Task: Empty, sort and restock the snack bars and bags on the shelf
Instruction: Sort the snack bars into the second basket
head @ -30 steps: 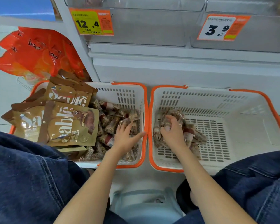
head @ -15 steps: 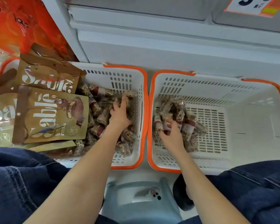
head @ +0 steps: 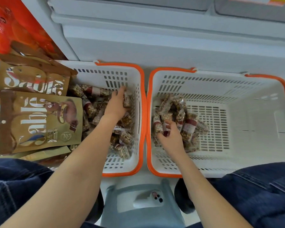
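Observation:
Two white baskets with orange rims stand side by side on the floor below the shelf. The left basket [head: 122, 76] holds many clear-wrapped nut snack bars [head: 92, 111] and gold Sablé bags [head: 39, 122]. My left hand [head: 116, 106] reaches deep into it, fingers and thumb curled round one snack bar [head: 126, 101] near the far right corner. The right basket [head: 253, 129] has a smaller heap of the same bars [head: 189, 127] at its left side. Above that heap my right hand [head: 170, 137] hovers, fingers loosely spread and touching the bars.
Orange snack bags [head: 10, 30] lie at the far left behind the gold bags. The grey shelf base [head: 171, 38] runs across the top. A grey stool with a phone [head: 155, 197] on it sits between my knees, which are in dark jeans.
My left hand moved further into the left basket toward the far wall and closed round a bar. My right hand drew back slightly over the right heap. The view tilted down.

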Motion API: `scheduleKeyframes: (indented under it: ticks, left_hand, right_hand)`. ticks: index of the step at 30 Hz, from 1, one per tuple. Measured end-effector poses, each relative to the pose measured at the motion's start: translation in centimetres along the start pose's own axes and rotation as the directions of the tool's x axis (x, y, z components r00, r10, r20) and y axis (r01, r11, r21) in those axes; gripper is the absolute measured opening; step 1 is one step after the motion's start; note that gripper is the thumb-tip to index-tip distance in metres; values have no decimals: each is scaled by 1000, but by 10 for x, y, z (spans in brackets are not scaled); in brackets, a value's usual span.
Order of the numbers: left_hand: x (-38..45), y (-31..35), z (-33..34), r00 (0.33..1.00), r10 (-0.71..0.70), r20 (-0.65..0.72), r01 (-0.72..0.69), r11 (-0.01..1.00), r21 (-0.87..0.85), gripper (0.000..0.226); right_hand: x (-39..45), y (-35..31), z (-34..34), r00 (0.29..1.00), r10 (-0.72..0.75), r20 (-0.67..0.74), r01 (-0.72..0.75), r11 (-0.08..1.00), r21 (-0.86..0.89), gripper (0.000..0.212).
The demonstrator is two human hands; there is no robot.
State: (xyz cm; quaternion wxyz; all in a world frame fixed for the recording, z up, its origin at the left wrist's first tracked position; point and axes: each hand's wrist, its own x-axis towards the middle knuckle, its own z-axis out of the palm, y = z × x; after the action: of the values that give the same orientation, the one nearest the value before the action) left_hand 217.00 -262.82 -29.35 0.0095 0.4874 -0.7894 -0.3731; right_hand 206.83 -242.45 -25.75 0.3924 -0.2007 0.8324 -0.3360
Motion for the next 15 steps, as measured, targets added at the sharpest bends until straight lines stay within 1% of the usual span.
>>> scheduleKeyframes:
  ticks: [5,7,9,11,15]
  left_hand:
    - [-17,-2,-3,990,-48,-130,28,988,-154,70]
    - [-27,2,-9,976,-87,-199,46,978,-203,66]
    - [-41,6,-16,954,-110,-278,35,964,-264,65]
    - [-54,10,-23,939,-85,-334,-14,959,-282,68]
    - [-74,24,-39,917,-19,-399,-95,960,-264,72]
  right_hand:
    - [-3,-2,-3,1000,18,4,-18,998,53,53]
    - [-4,-4,-4,1000,12,0,-12,997,71,52]
    - [-4,-9,-7,1000,3,-19,-2,996,85,51]
    - [-5,-20,-10,999,-14,-39,18,993,114,49]
    - [-12,-44,-13,988,-137,-76,146,980,136,46]
